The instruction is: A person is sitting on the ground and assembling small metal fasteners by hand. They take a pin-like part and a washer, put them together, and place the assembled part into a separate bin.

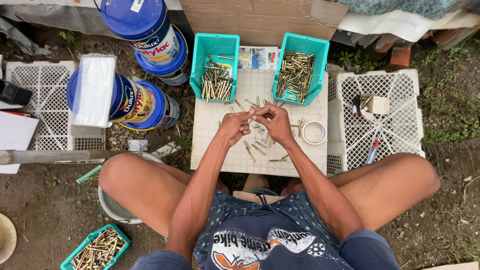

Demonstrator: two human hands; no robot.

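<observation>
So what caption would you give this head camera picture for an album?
Seated person's left hand and right hand meet over brass pins scattered on a white crate, two teal bins behind.

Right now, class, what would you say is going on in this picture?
A seated person works over a white lattice crate used as a table. The left hand and right hand meet above it, pinching small brass-coloured metal pieces, more of which lie scattered beneath. Two teal bins at the crate's far edge hold more such pieces. A roll of tape lies to the right, and blue paint cans stand to the left.
</observation>
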